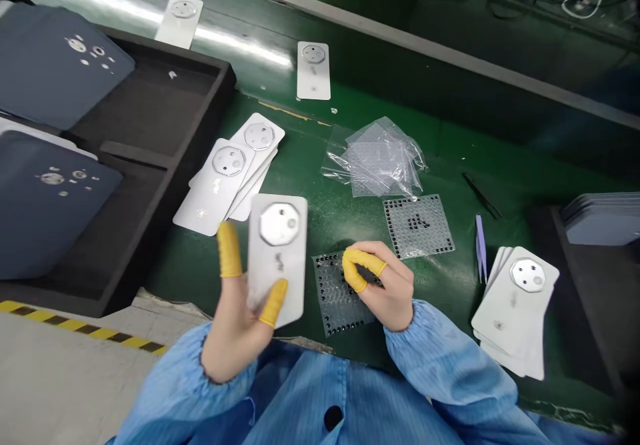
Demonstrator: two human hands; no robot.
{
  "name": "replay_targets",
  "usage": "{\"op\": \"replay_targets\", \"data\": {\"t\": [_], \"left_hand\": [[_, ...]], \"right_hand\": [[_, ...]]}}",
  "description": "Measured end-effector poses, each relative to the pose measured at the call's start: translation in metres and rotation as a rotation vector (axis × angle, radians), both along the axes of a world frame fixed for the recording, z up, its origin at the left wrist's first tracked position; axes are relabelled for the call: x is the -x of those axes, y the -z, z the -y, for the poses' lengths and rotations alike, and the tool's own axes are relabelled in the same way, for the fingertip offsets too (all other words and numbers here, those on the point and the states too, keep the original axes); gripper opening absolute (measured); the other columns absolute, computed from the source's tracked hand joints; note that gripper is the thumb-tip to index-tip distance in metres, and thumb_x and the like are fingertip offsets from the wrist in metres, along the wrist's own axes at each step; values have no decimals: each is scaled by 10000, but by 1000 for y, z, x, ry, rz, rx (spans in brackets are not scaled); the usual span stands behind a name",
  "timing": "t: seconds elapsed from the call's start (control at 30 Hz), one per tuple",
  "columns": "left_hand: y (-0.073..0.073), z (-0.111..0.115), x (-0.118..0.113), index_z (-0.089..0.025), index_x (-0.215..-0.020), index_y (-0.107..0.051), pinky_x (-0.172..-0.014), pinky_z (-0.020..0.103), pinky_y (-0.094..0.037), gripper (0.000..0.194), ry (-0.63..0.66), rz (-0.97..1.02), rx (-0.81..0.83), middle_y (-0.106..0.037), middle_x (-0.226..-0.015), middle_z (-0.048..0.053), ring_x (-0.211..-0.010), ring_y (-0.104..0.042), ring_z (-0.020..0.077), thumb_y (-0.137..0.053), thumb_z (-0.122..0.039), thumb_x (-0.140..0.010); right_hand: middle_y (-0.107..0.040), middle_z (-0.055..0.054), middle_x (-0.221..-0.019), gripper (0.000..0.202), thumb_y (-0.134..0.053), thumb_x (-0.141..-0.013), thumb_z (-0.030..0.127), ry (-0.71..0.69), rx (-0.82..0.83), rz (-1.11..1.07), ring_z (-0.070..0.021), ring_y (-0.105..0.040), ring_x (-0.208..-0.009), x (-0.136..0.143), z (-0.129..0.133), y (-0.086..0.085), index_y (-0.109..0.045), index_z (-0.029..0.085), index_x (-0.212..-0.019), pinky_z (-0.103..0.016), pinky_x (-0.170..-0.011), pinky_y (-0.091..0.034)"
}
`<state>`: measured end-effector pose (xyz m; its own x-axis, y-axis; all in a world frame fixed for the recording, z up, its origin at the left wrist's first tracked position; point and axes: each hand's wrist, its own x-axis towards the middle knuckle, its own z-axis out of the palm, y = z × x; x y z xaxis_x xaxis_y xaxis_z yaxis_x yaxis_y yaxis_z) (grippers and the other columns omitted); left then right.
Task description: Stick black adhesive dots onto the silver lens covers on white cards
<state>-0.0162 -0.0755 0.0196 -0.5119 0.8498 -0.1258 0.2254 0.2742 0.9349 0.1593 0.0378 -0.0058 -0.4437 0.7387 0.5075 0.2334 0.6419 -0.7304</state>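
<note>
My left hand (pixel 240 331), with yellow finger covers, holds a white plate (pixel 277 265) by its lower part; the plate has an octagonal ring near its top. My right hand (pixel 383 281) is over a clear sheet dotted with black pieces (pixel 340 305), its covered thumb and finger pinched together. Whatever lies between those fingertips is too small to make out. Beyond it lies a second dotted sheet (pixel 420 225). Several white plates (pixel 210 198) overlap to the left of the held one, and another stack (pixel 515 305) is at the right.
Purple tweezers (pixel 481 248) and dark tweezers (pixel 481 195) lie right of the sheets. Clear plastic bags (pixel 383 158) sit further back. A black tray (pixel 200 118) with dark panels stands at left, another (pixel 575 298) at right. Single white plates (pixel 313 75) lie along the back.
</note>
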Motion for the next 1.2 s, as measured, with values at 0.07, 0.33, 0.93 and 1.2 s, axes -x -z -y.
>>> {"op": "replay_targets", "data": {"t": [0.07, 0.33, 0.93, 1.2], "left_hand": [[-1, -1, -20, -382, -1485, -136, -1020, 355, -488, 820, 91, 170, -2, -296, -1547, 6, -1349, -397, 283, -617, -271, -830], [-8, -9, -57, -364, -1333, -361, -906, 309, -570, 571, 135, 397, -125, -559, -1357, 46, -1175, -594, 249, -593, -171, -849], [11, 2, -62, -276, -1459, -172, -964, 421, -519, 715, 163, 174, -36, -522, -1379, 127, -1200, -568, 293, -577, -219, -873], [8, -9, -60, -325, -1405, -247, -808, 325, -598, 641, 218, 440, -87, -647, -1213, 78, -997, -688, 232, -583, -188, -877]], "right_hand": [[-684, -54, -882, 224, -638, -790, 74, 28, -138, 12, -155, -651, -782, 1, 2, -13, -659, 202, -972, -320, -729, -581], [-659, -167, -1151, 285, -511, -844, 45, -117, -312, 285, -248, -609, -1110, -6, 11, -35, -595, 104, -1109, -431, -910, -570], [-461, -276, -1353, 382, -454, -881, 136, -153, -235, 423, -346, -401, -1307, -7, 23, -35, -504, -1, -1234, -525, -988, -497], [-415, -175, -1419, 460, -391, -925, 185, -189, -3, 229, -296, -401, -1323, -18, 19, -10, -400, 146, -1383, -553, -1030, -440]]}}
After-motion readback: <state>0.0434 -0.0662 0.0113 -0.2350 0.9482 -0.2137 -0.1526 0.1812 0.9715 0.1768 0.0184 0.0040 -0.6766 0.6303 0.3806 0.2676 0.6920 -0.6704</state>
